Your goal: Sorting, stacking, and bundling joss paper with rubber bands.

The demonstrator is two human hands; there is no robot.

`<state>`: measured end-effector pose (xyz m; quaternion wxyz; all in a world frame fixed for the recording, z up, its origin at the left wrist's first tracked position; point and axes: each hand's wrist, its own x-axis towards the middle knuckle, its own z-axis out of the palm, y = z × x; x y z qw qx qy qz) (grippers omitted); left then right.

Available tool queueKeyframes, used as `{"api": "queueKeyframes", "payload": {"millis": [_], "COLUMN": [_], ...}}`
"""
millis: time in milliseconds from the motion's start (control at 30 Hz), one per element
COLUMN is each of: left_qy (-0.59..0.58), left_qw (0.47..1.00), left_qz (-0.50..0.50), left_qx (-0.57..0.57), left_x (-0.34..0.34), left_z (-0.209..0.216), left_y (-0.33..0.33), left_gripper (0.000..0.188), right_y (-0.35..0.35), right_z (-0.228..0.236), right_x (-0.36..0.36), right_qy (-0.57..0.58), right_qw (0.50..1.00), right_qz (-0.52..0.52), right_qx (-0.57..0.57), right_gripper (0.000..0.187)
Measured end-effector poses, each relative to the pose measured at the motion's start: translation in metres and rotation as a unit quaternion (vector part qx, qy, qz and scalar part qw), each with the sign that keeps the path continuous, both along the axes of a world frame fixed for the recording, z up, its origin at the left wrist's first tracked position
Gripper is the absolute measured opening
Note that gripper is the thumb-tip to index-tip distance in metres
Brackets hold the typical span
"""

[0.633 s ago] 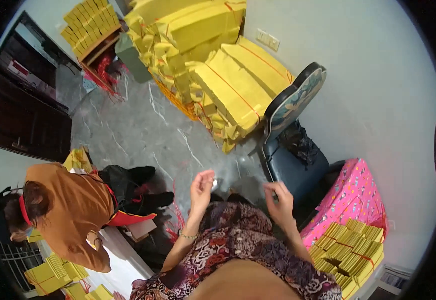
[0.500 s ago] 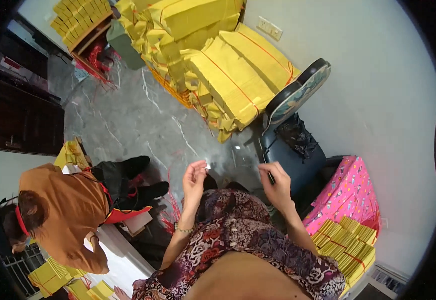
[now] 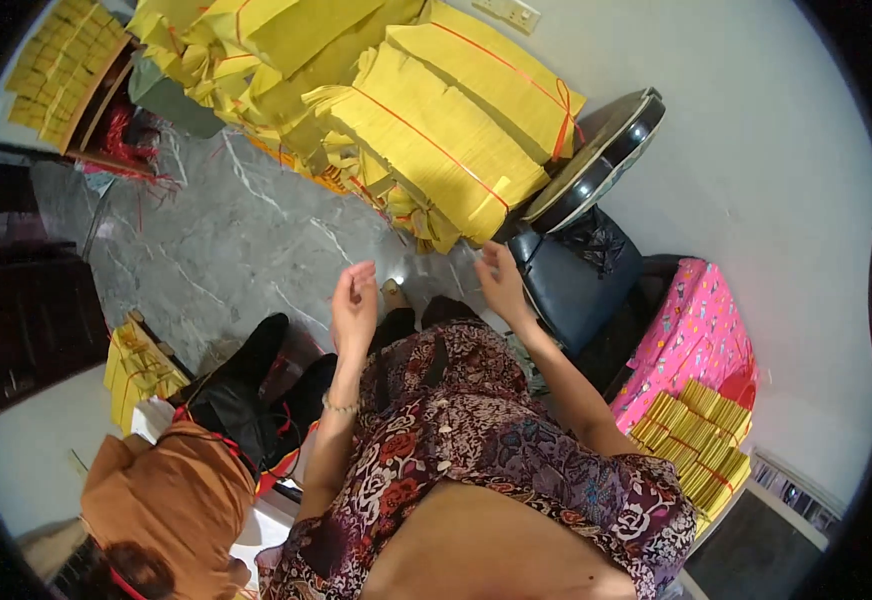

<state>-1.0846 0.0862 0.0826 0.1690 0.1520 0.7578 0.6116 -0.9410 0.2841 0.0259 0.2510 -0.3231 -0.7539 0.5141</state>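
My left hand (image 3: 354, 308) is raised over the grey floor, its fingers loosely curled and apart, with nothing visible in it. Farther forward and to the right, my right hand (image 3: 502, 284) reaches out with its fingers spread, close to the near edge of a large yellow paper stack (image 3: 426, 140). Whether its fingertips touch the paper, I cannot tell. Red string crosses the stack, and a second tied stack (image 3: 491, 65) lies beside it. A dark blue chair (image 3: 571, 300) stands just right of my right hand, with a black plastic bag (image 3: 596, 243) on its seat.
A person (image 3: 171, 490) in a brown top bends at lower left. Small tied yellow bundles (image 3: 691, 440) lie beside a pink patterned cloth (image 3: 681, 330) on the right. More yellow bundles top a wooden shelf (image 3: 101, 95) at far left, with red string (image 3: 126, 135) below.
Both hands have moved forward, the right one also leftward to the big yellow stack. My view has shifted closer to the chair and stacks. The person in brown appears lower in view.
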Motion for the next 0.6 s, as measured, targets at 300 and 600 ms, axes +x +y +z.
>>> {"api": "queueKeyframes", "payload": {"millis": [300,600], "left_qy": [0.273,0.427], "left_qw": [0.908,0.744], "left_qz": [-0.279,-0.427], "left_qx": [-0.150,-0.286], "left_x": [-0.062,-0.058], "left_z": [-0.033,-0.101], "left_y": [0.170,0.274], "left_gripper": [0.028,0.030], "right_y": [0.047,0.054], "right_z": [-0.051,-0.033], "right_x": [-0.042,-0.037], "right_qy": [-0.057,-0.044], "right_qw": [0.997,0.995], "right_qz": [-0.044,-0.013], "right_qx": [-0.002,-0.088], "right_gripper": [0.038,0.044]}}
